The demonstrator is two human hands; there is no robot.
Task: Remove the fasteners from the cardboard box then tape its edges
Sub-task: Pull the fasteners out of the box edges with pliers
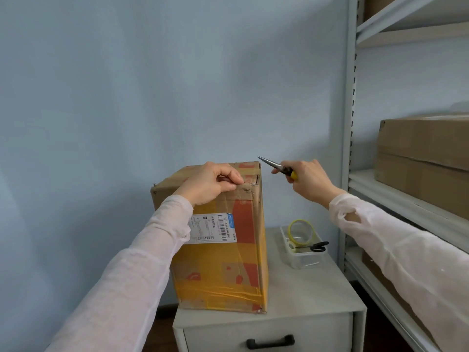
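A tall cardboard box [220,262] with yellow tape and a white shipping label stands upright on a small grey cabinet [304,295]. My left hand [213,182] grips the box's top front edge, fingers curled over the flap, thumb and fingertips pinching near a small metal fastener [247,190]. My right hand [307,180] holds yellow-handled needle-nose pliers [272,165] in the air just right of the box's top right corner, their tips pointing left and apart from the box. A roll of yellow tape [302,232] stands in a clear plastic tray.
The clear tray [304,260] sits on the cabinet to the right of the box, with black-handled scissors [314,247] across it. A metal shelf rack [360,184] with large cardboard boxes [423,158] stands at the right. A pale wall is close behind.
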